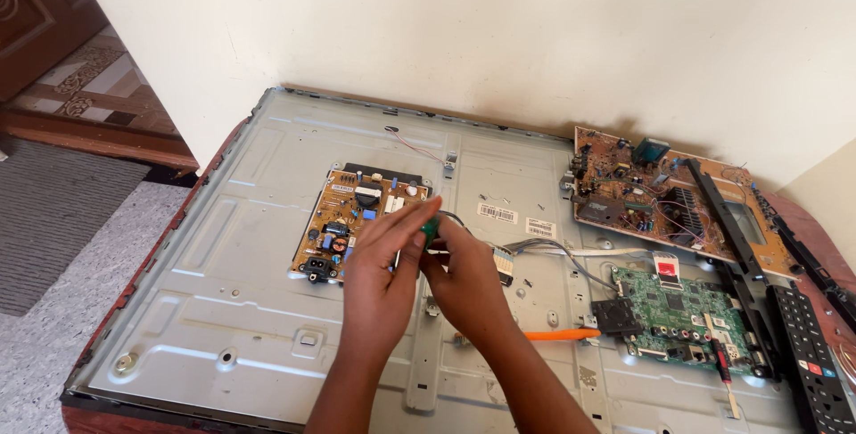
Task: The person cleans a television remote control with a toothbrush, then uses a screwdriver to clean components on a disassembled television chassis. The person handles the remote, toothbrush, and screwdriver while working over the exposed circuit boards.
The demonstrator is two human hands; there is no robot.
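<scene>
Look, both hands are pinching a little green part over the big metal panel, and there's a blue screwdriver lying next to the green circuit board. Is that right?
Nearly. The screwdriver lying by the green circuit board is orange, not blue, as the head view shows. The left hand and right hand do pinch a small green part over the metal panel.

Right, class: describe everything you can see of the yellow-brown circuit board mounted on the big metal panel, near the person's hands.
The yellow-brown circuit board is roughly rectangular and lies flat on the grey metal back panel, left of centre. It carries black blocks, a blue part, a white connector, coils and a black socket at its lower left corner. A dark strip shows behind its top edge. The left hand covers its lower right corner; whether it touches is unclear.
</scene>
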